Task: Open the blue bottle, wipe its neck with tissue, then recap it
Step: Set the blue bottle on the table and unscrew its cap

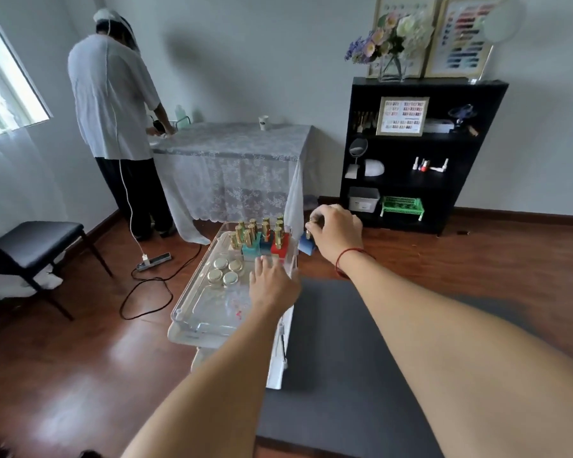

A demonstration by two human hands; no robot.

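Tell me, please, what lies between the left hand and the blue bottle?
Head view: the red bottle and the clear tray rim, between left hand and blue bottle.

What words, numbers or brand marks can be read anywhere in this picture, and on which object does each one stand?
No text is readable here.
paper cup: a dark round mark, too small to read.
framed chart in the black shelf: rows of print, blurred.
colour chart on top of it: blurred.
white box, bottom level: a label, too small.
blue bottle in the right hand: no lettering shows.
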